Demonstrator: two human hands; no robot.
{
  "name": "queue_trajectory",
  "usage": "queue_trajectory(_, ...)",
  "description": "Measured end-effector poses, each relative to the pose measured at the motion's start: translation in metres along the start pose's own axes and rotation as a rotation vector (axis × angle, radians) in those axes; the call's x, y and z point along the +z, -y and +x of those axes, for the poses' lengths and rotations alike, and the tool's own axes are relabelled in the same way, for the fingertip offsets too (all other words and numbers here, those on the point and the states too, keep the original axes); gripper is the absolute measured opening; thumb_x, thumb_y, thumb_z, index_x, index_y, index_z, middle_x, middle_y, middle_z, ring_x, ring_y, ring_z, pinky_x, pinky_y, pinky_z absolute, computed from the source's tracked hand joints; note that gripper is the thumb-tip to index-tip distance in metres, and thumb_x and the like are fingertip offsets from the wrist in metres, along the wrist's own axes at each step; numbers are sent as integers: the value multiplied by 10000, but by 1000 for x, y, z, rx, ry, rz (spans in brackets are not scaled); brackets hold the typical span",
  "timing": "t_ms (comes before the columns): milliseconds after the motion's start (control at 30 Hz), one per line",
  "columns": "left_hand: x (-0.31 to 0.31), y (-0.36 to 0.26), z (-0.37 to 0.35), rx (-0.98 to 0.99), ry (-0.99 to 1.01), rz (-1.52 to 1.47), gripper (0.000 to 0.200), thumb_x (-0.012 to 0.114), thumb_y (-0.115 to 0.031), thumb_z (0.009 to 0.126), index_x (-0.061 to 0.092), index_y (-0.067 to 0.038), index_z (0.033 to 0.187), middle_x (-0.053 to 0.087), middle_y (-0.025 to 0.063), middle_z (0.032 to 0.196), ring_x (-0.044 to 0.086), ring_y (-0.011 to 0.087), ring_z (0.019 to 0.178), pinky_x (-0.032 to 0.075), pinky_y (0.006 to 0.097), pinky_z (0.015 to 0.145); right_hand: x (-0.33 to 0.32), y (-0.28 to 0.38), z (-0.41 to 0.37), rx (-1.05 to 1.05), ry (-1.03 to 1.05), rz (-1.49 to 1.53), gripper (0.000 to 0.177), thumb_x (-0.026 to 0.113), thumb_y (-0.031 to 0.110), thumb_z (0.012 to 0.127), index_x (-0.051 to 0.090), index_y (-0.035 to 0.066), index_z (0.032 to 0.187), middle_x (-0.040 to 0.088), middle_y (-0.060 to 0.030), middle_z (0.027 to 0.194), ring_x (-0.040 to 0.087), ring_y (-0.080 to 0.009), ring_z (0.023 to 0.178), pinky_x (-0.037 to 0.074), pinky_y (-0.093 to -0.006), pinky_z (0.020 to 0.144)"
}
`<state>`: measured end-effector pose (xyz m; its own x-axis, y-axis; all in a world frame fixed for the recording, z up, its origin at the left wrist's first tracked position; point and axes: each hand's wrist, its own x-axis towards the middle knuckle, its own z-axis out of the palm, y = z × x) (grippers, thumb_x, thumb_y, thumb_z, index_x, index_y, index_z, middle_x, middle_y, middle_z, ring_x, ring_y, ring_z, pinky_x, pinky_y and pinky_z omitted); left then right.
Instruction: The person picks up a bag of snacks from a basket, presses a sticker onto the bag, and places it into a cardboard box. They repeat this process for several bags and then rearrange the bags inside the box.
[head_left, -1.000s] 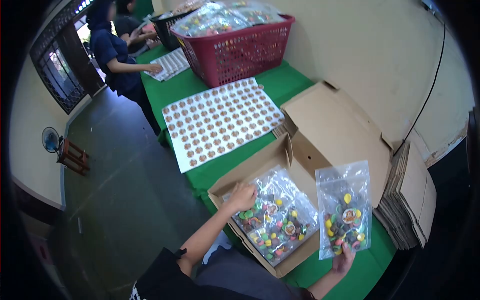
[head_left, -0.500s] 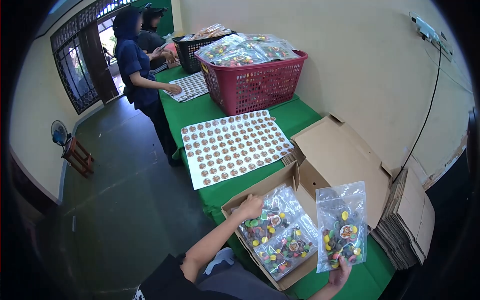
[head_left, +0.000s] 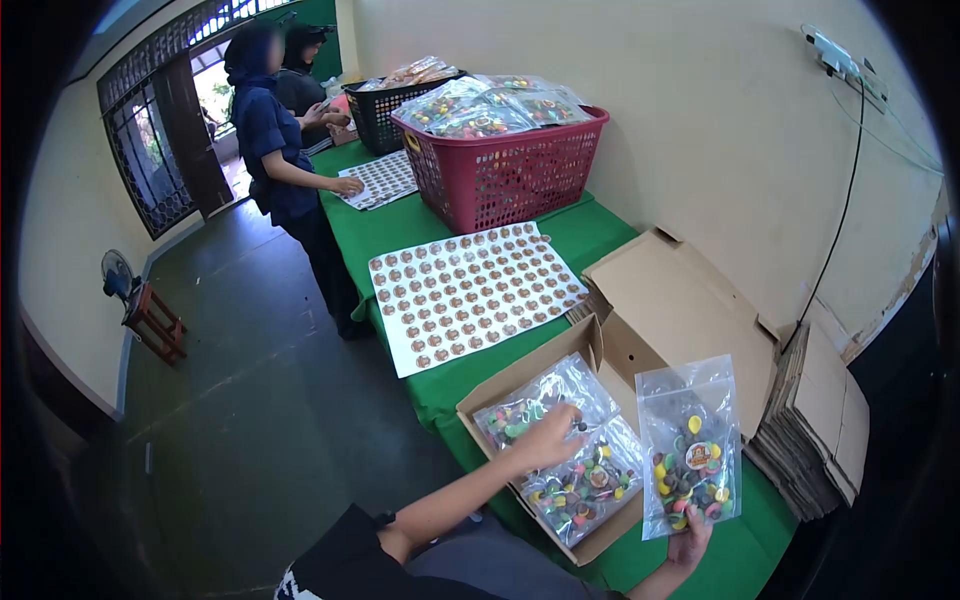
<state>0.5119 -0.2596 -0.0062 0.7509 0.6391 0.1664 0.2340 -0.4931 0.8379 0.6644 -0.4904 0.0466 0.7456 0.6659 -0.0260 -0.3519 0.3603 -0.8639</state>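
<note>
Held upright beside the box, a clear zip bag of colourful candies [head_left: 690, 455] with a round sticker is gripped at its lower edge by my right hand [head_left: 689, 538]. My left hand [head_left: 550, 438] rests over the bags inside the open cardboard box [head_left: 632, 350], fingers apart and touching the plastic. Two similar candy bags lie flat in that box: the upper bag [head_left: 577, 378] is partly hidden under my left hand, and the lower bag [head_left: 585, 490] shows its round sticker.
A sticker sheet [head_left: 470, 295] lies beyond the box. Behind it stands a maroon basket [head_left: 500, 180] heaped with candy bags, then a black basket [head_left: 375, 115]. Flattened cardboard boxes [head_left: 815, 430] are stacked at right. A co-worker [head_left: 275, 140] touches another sticker sheet [head_left: 375, 180]; a second person stands behind.
My left hand has moved right from the box's left side onto the middle of the bags, and its fingers have loosened. My right hand still holds its candy bag.
</note>
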Motion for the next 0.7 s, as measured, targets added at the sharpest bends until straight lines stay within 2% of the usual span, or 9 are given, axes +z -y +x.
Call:
queue_trajectory(67, 30, -8, -15, -28, 74, 41, 456, 567, -293, 720, 409, 40, 988, 395, 200, 986, 408, 353, 936, 343, 393, 803, 1, 1, -6, 11, -39, 51, 563, 522, -12, 686, 277, 19, 1192, 467, -125, 1042, 500, -202, 879, 398, -332, 805)
queue_trajectory(100, 41, -10, -22, -48, 136, 88, 490, 580, -314, 710, 407, 48, 992, 392, 205, 992, 395, 356, 955, 336, 390, 817, 2, 2, -11, 12, -48, 47, 563, 522, -12, 686, 277, 19, 1192, 467, -125, 1042, 500, -202, 879, 398, -332, 805)
queue_trajectory(233, 57, -1, -36, 32, 122, 263, 511, 580, -304, 709, 391, 55, 1019, 378, 217, 1020, 372, 364, 991, 325, 381, 839, 2, 2, -36, -12, -106, 75, 563, 526, -10, 690, 279, 22, 1195, 462, -126, 1051, 498, -201, 879, 396, -335, 803)
queue_trajectory(300, 56, 0, -32, -76, 137, 300, 539, 578, -293, 709, 366, 66, 1051, 369, 233, 1044, 356, 375, 1013, 314, 379, 860, -6, 0, -50, -13, -131, 90, 564, 527, -10, 693, 279, 23, 1198, 459, -124, 1057, 497, -201, 881, 396, -336, 800)
queue_trajectory(333, 60, 9, -30, -74, 104, 171, 574, 576, -278, 707, 336, 84, 1082, 364, 254, 1072, 359, 380, 1029, 304, 384, 880, -12, -4, -56, -25, -144, 87, 558, 526, 3, 700, 279, 23, 1199, 453, -121, 1069, 492, -204, 894, 394, -340, 805)
queue_trajectory(467, 74, 21, -24, -91, -5, 11, 612, 588, -276, 693, 332, 113, 1090, 408, 297, 1035, 388, 376, 1033, 309, 379, 889, -33, -8, -72, -2, -196, 66, 529, 523, 53, 728, 285, 23, 1198, 449, -116, 1080, 482, -207, 913, 391, -345, 812)
queue_trajectory(567, 71, 21, -21, -92, 170, 55, 596, 592, -288, 690, 356, 107, 1069, 435, 292, 988, 410, 371, 996, 324, 381, 869, -40, -10, -82, -58, -324, 97, 493, 520, 87, 745, 307, 13, 1184, 457, -123, 1072, 489, -203, 891, 406, -338, 779)
queue_trajectory(600, 66, 13, -21, -117, 179, 90, 555, 584, -297, 693, 382, 97, 1027, 426, 283, 994, 406, 378, 978, 323, 399, 854, -61, -15, -85, -33, -290, 112, 422, 523, 98, 754, 369, 12, 1137, 498, -114, 1007, 504, -187, 843, 419, -322, 728)
queue_trajectory(700, 68, 12, -24, -189, 169, 134, 525, 580, -300, 695, 383, 83, 995, 407, 278, 1006, 394, 384, 967, 315, 415, 844, -73, -10, -90, 7, -331, 222, 338, 523, 107, 762, 432, 20, 1076, 533, -96, 932, 516, -176, 814, 421, -317, 699)
